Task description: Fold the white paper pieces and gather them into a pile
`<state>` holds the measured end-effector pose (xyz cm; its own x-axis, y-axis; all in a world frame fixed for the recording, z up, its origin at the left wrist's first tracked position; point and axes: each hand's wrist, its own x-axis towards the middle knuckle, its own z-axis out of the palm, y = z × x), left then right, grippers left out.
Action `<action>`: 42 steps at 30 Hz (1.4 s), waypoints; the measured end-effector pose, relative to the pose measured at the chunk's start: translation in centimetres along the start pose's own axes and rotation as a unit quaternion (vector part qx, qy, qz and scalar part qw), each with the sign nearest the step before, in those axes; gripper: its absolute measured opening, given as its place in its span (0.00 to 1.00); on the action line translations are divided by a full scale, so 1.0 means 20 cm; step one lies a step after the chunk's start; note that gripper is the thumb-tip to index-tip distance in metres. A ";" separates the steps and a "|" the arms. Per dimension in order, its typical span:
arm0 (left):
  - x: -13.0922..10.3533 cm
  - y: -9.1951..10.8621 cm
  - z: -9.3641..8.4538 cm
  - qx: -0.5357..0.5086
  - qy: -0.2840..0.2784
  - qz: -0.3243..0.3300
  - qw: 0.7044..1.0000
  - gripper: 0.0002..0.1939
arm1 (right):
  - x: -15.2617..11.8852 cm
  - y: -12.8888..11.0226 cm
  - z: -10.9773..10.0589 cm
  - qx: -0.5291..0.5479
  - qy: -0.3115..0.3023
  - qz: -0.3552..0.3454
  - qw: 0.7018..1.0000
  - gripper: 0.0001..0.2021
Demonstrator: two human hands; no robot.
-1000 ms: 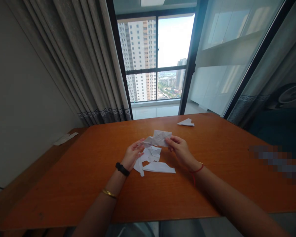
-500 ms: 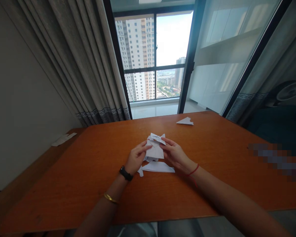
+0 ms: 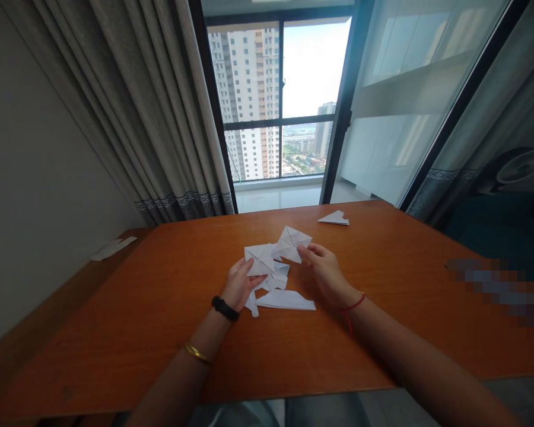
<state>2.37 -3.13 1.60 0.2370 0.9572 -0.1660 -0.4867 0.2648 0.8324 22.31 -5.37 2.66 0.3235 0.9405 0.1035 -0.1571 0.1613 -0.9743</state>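
Note:
Between the thumb and fingers of my left hand [image 3: 240, 283] is a white folded paper square [image 3: 258, 258], creased toward its middle. My right hand [image 3: 324, 270] pinches the lower right corner of another folded paper square [image 3: 292, 242], tilted and raised a little farther from me. The two squares nearly meet, and I cannot tell whether they touch. Below them lie more folded papers [image 3: 279, 276], partly covered by my left hand and its square. Nearer to me, a flat folded paper strip [image 3: 286, 300] rests on the table.
A folded paper piece with a pointed end [image 3: 334, 218] lies near the far edge of the wooden table [image 3: 169, 332]. At the left, pale paper strips [image 3: 114, 248] rest on a lower wooden surface. A grey curtain [image 3: 160, 118] hangs beyond the table.
The folded papers, held together before, are now apart: one square has moved left with my left hand, the other right and upward in my right. More of the papers underneath shows.

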 end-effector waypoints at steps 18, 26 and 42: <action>0.01 -0.05 -0.01 0.115 -0.033 0.060 0.991 0.20 | -0.04 0.07 0.04 0.027 -0.245 0.113 0.963 0.16; -0.02 -0.04 0.02 0.074 -0.070 0.069 0.992 0.24 | -0.06 0.11 0.06 0.028 -0.265 0.085 0.960 0.16; 0.06 0.03 -0.05 -0.053 0.138 0.058 0.987 0.06 | 0.05 0.15 -0.03 -0.483 -0.155 -0.138 0.851 0.18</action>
<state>1.57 -1.74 1.47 -0.0557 0.9732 -0.2231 -0.5864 0.1489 0.7962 22.71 -4.17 -0.38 -0.0607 0.9643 0.2577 0.7730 0.2087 -0.5991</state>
